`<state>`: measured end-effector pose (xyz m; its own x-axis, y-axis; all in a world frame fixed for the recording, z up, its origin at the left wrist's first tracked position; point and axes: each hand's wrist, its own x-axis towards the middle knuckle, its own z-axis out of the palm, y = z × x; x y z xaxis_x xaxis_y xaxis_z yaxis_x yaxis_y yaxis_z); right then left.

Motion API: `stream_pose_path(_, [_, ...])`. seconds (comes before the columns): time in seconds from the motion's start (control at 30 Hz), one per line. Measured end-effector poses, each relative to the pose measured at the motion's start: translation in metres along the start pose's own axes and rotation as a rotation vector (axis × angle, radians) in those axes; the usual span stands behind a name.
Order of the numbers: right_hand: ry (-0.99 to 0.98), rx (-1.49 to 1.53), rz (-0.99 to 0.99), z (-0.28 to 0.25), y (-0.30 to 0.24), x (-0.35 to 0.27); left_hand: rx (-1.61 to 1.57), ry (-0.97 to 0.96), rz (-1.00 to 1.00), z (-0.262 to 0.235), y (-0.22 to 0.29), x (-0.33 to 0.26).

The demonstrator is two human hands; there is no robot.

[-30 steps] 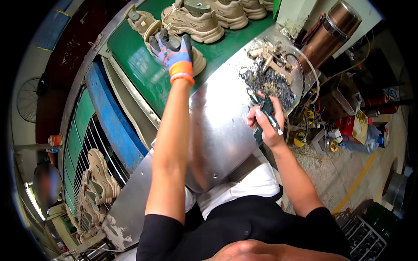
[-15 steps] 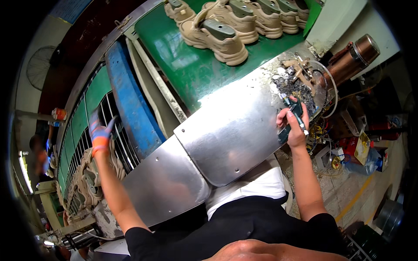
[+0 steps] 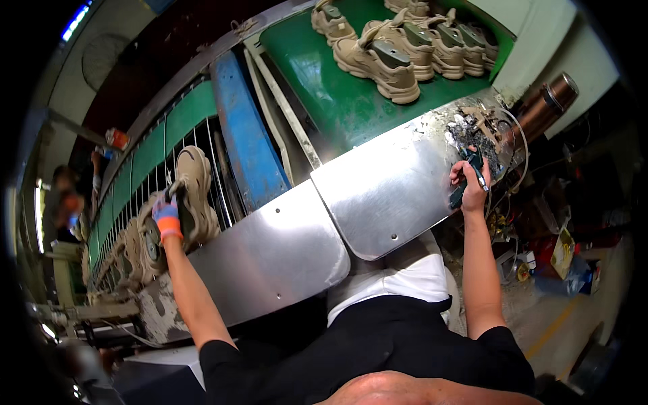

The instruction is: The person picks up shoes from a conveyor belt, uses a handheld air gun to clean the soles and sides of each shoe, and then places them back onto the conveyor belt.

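My left hand [image 3: 166,214], in a purple-grey glove with an orange cuff, is closed on the upper opening of a beige sneaker [image 3: 194,179]. That sneaker stands tilted up over the barred rack, its toe pointing away. Several similar sneakers [image 3: 145,233] line the rack beside it, some with green shoe lasts inside. My bare right hand [image 3: 474,192] grips a dark green hand tool [image 3: 476,162] with a metallic fitting at one end; its exact kind is unclear. Under the tool lies the right end of a metal work plate [image 3: 385,182].
Several lasted sneakers [image 3: 385,64] stand on a green belt [image 3: 317,88] beyond the plate. A blue bar [image 3: 246,128] separates belt and rack. Dark scraps [image 3: 466,128], a clear hose [image 3: 523,145] and a copper-coloured flask [image 3: 550,104] are at right. Another person [image 3: 64,202] is far left.
My left hand, open and blurred above the rack before, has come down and taken hold of a sneaker, which is now raised. My right hand still holds the tool. The view has shifted.
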<state>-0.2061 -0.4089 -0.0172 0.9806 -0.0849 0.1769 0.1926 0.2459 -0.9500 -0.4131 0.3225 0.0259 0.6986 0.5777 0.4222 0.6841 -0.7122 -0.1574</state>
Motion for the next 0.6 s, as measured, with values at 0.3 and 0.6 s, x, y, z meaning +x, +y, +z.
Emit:
stream_pose_path(0.3, [-0.014,0.034,-0.010,-0.008,0.001,-0.006,-0.349,-0.285,1.069,-0.189,0.200,-0.194])
stream_pose_path(0.6, [-0.023,0.108,0.021,-0.010,-0.003,-0.007,-0.405,-0.110,1.279,-0.278,0.314,-0.196])
